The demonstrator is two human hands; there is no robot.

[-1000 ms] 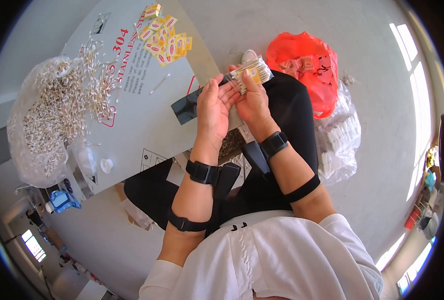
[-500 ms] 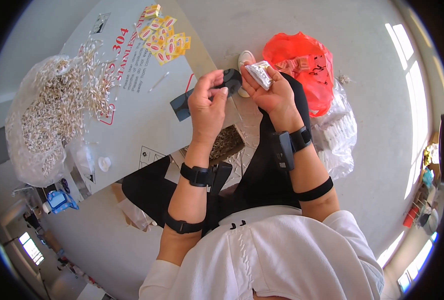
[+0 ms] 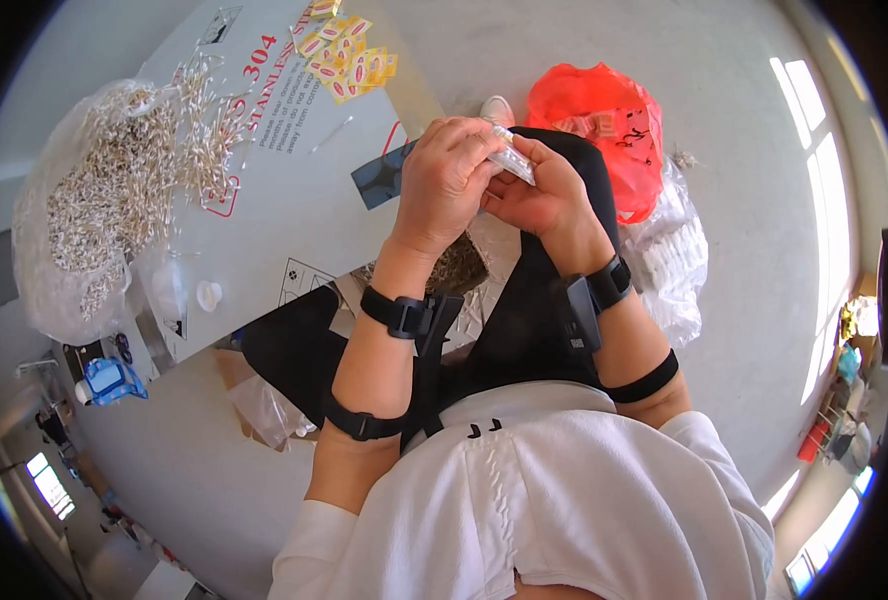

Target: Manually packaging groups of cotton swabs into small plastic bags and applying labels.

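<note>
My right hand (image 3: pixel 549 200) cradles a small clear packet of white cotton swabs (image 3: pixel 515 163) above my knees, its thumb along the packet's side. My left hand (image 3: pixel 446 178) has come over the packet's far end, its fingers bent and pressed onto it. Those fingertips partly cover the end they hold. To the left on the table (image 3: pixel 294 210), a large clear plastic bag (image 3: pixel 36 270) spills a heap of loose cotton swabs (image 3: pixel 114 200). Several yellow-and-white printed cards (image 3: pixel 349 62) lie at the table's far side. A single swab (image 3: pixel 331 135) lies apart.
Right of my legs, a red plastic bag (image 3: pixel 639 150) stands on the floor beside a clear bag of white packets (image 3: pixel 669 250). An open box of swabs (image 3: pixel 459 262) sits below the table edge. A small white dish (image 3: pixel 209 294) and a blue pack (image 3: pixel 109 380) are at left.
My left hand has moved right from beside the packet onto its far end. The packet is now tilted more on its side, and my right fingers have curled in.
</note>
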